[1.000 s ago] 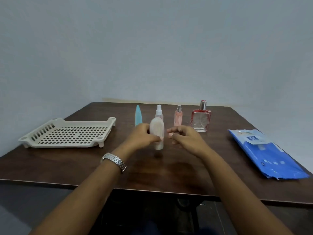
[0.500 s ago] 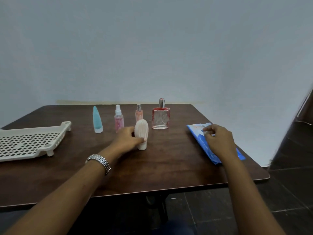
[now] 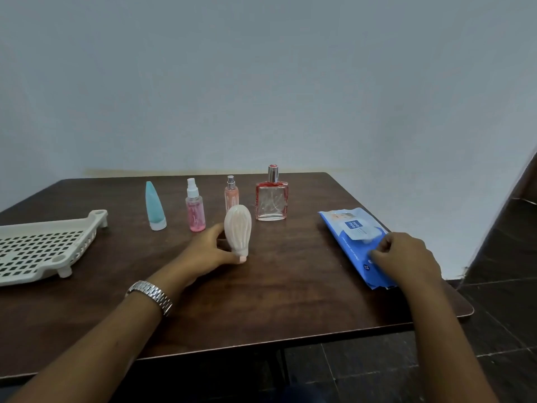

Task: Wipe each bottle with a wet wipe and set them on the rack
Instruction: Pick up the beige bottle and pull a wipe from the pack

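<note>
Desk (image 3: 290,303): dark wood, carrying everything.

Rack (image 3: 43,251): far left, slotted, cream. No bottle on the part in view, so I judged that nothing was racked yet.

Wipes pack (image 3: 353,251): blue, flat on the right side of the desk. No wipe showed outside it, so wiping had not begun. I judged the step in hand to be fetching the first wipe.

Right hand (image 3: 406,257): on the near half of the pack, fingers curled down by the white flap. I could not tell whether they had pinched the flap or only rested there.

Left hand (image 3: 207,253): thumb and fingers wrapped round the lower part of the pale ribbed bottle (image 3: 237,231), holding it steady. Watch (image 3: 149,296) on that wrist.

Bottles, five in all, none wiped as far as I could see:
- Square glass bottle (image 3: 271,200), far row, right end, upright.
- Pale ribbed bottle, centre of the desk, just nearer than the row. Long axis close to upright, with a slight lean at most. Broad rounded end pointed up, narrow pink cap pointed down at the desk.
- Teal tube (image 3: 155,205), left end of the row, standing on its white cap, tip up.
- Pink spray bottle (image 3: 195,212), upright, nozzle up.
- Small peach spray bottle (image 3: 231,194), upright, partly behind the ribbed one.

Left to do: draw a wipe, then wipe and rack all five.
</note>
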`<action>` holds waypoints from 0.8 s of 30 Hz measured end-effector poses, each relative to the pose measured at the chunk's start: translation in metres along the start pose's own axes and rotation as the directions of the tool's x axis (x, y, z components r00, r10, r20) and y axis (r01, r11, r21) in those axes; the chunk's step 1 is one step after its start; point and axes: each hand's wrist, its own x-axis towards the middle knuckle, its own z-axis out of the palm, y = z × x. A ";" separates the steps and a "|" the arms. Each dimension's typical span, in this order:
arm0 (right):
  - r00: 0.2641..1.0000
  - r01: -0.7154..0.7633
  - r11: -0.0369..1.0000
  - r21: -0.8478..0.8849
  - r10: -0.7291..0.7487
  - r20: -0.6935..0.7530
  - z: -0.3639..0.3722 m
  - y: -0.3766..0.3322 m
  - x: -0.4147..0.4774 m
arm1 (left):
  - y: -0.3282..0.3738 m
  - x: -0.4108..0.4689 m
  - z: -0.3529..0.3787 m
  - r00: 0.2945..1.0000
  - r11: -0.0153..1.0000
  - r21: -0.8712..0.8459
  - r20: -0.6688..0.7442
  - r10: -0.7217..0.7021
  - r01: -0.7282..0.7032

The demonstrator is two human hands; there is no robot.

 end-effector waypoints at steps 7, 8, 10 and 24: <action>0.994 0.096 0.995 0.008 -0.096 0.059 -0.001 -0.005 0.005 | -0.006 0.004 0.005 1.000 0.999 0.037 -0.031 -0.002 0.003; 0.992 0.116 0.993 0.012 -0.116 0.049 0.000 -0.006 0.008 | -0.006 0.004 0.005 0.999 0.999 0.043 -0.035 0.001 0.000; 0.990 0.136 0.990 -0.022 -0.135 0.041 0.002 -0.009 0.014 | -0.008 0.004 0.006 0.999 0.998 0.054 -0.044 0.016 -0.013; 0.997 0.051 0.787 0.615 -0.010 -0.071 0.006 -0.014 0.033 | -0.009 0.000 0.010 0.989 0.986 0.146 -0.111 0.094 -0.078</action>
